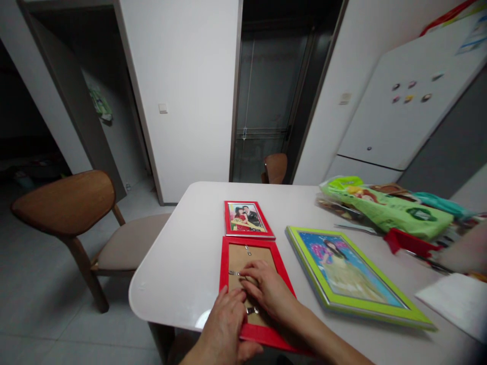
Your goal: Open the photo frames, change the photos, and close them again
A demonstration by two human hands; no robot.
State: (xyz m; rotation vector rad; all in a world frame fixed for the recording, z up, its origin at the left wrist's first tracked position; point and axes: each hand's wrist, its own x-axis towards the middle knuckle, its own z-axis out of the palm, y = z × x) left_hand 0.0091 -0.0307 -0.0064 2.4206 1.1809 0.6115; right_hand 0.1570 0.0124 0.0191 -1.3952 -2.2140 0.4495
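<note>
A red picture frame lies face down near the table's front edge, its brown backing board facing up. Small metal clips sit along the board's edges; one clip is at the far end. My left hand grips the near left side of this frame, fingers on top and thumb at the front edge. Over the board, my right hand has its fingers curled together at the left-side metal clip. Another red picture frame, showing a photo of two people, lies face up just beyond.
To the right lies a green picture frame with a photo. Behind it are a green plastic bag, a red object and white paper. A wooden chair stands left of the white table.
</note>
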